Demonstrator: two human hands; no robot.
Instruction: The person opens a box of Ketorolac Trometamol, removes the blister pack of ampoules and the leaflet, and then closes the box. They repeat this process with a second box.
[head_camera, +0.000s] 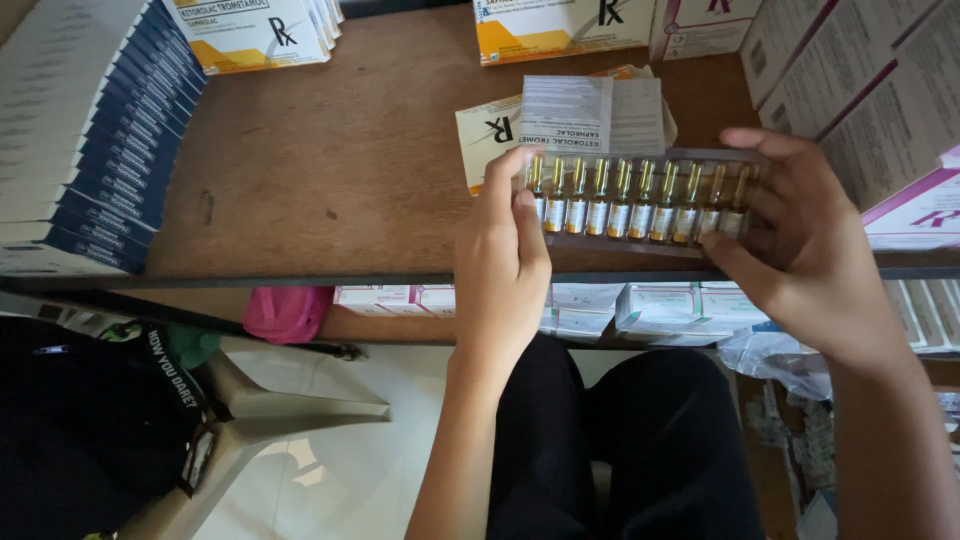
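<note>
Head view: both hands, left (503, 262) and right (800, 245), grip ampoule tray (640, 205) ends; long axis left-right, necks pointing away.

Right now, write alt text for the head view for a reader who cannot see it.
Two bare hands, the left hand and the right hand, hold a clear tray with a row of small amber glass vials above a wooden table. A folded leaflet lies behind it, and stacked boxes line the left.

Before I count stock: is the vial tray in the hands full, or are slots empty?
Full, as far as visible: the tray holds an unbroken row of amber vials between the left hand and right hand.
</note>
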